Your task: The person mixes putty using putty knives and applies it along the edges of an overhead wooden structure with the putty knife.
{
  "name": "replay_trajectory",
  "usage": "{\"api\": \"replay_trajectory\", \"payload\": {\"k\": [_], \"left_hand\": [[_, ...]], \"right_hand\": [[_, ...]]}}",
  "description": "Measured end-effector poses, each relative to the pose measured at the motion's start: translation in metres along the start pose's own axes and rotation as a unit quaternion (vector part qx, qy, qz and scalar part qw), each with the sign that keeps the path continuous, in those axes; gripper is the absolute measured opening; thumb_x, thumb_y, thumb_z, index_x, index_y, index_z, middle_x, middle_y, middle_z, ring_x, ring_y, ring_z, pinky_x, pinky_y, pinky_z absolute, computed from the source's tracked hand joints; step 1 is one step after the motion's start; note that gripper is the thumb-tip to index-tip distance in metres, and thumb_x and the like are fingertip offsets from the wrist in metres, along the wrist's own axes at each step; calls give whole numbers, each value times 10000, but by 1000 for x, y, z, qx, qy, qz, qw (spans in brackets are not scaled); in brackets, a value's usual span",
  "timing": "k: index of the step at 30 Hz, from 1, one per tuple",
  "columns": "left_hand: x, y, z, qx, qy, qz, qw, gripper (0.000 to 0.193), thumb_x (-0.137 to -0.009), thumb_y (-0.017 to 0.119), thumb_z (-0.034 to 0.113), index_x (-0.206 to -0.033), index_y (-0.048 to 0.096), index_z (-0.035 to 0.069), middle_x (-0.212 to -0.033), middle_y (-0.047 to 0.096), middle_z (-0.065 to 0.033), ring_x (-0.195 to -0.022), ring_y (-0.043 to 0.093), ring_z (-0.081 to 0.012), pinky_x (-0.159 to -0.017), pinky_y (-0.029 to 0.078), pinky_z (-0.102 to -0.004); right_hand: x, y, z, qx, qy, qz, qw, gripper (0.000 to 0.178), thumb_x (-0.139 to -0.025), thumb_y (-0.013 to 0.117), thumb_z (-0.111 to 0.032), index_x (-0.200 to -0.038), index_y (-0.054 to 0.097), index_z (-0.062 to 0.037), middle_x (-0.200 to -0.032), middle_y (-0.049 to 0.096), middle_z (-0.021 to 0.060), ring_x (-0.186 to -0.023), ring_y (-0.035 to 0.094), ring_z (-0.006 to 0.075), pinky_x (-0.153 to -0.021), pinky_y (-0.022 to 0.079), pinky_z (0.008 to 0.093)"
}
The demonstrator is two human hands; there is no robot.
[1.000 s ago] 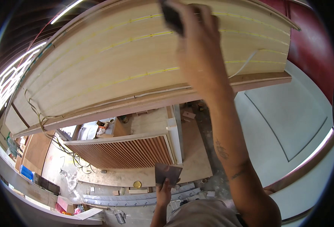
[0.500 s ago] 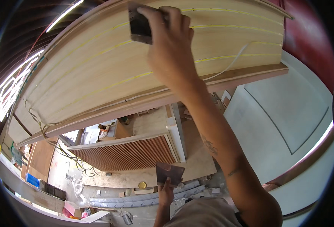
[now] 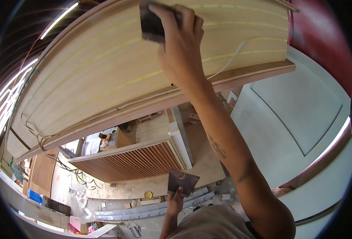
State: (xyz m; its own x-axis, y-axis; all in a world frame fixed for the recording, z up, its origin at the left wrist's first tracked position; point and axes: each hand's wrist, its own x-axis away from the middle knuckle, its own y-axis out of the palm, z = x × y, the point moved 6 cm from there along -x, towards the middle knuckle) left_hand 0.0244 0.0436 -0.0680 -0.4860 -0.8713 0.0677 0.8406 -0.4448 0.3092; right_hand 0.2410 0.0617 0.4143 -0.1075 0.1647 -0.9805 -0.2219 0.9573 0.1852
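My right hand (image 3: 184, 40) stretches up to a pale wooden panel (image 3: 100, 63) and grips a dark, flat, square putty spreader (image 3: 151, 24). The fingers lie bent over the blade, which is against or very near the panel's face; exact contact cannot be told. Thin yellow lines run along the panel, several of them beside the blade. Lower down, my left hand (image 3: 175, 204) holds up a second flat, dark brown square spreader (image 3: 182, 183) by its lower edge. A lighter smear shows near that one's upper edge.
A white cable (image 3: 227, 63) hangs across the panel, and dark cables (image 3: 44, 139) dangle at its left. Below stands a counter with a slatted wooden front (image 3: 124, 162). Large white boards (image 3: 295, 107) are at right. Long wrapped strips (image 3: 144, 215) and a small yellow tin (image 3: 148, 194) lie below.
My right hand and its spreader have shifted slightly rightward along the panel. The whole view has turned a little. My left hand still holds its spreader in much the same place.
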Motion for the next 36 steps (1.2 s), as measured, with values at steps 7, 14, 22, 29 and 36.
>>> {"api": "replay_trajectory", "payload": {"k": [7,14,22,29,36], "left_hand": [[13,13,3,-56,38,-11,998,253,-992,556,180,-1179,567,11,-1061,650,-56,-944,627,-151,-770,489,-295],[18,0,48,180,38,37,982,443,-892,577,86,-1316,473,9,-1284,575,-156,-1110,612,-317,-961,504,-494],[-6,43,197,327,166,35,930,496,-928,532,328,-1325,457,41,-1208,580,-125,-1039,622,-289,-736,555,-406],[-10,92,267,532,116,-242,803,358,-997,489,301,-1259,517,59,-1172,621,-64,-1048,628,-187,-919,522,-343],[1,115,274,418,128,8,899,337,-1045,386,335,-1217,519,77,-847,649,-32,-470,570,-112,-361,442,-207]], "right_hand": [[-53,-83,45,171,67,51,982,514,-844,559,48,-1324,487,-121,-1241,467,199,-1161,439,404,-968,373,533],[-48,-27,-14,196,87,-18,977,539,-825,520,34,-1338,476,-126,-1230,463,191,-1142,456,383,-942,355,548],[-30,14,-76,126,-57,-24,990,422,-745,638,-44,-1162,573,-41,-1136,506,191,-1022,492,344,-816,397,510],[46,-32,-92,-364,-50,-384,847,561,-793,650,-20,-1327,546,-158,-1237,496,127,-1201,453,315,-990,358,505],[100,-83,-47,-276,-52,-420,863,528,-753,678,60,-1255,598,-85,-1284,518,112,-1237,477,320,-1051,392,416]]}}
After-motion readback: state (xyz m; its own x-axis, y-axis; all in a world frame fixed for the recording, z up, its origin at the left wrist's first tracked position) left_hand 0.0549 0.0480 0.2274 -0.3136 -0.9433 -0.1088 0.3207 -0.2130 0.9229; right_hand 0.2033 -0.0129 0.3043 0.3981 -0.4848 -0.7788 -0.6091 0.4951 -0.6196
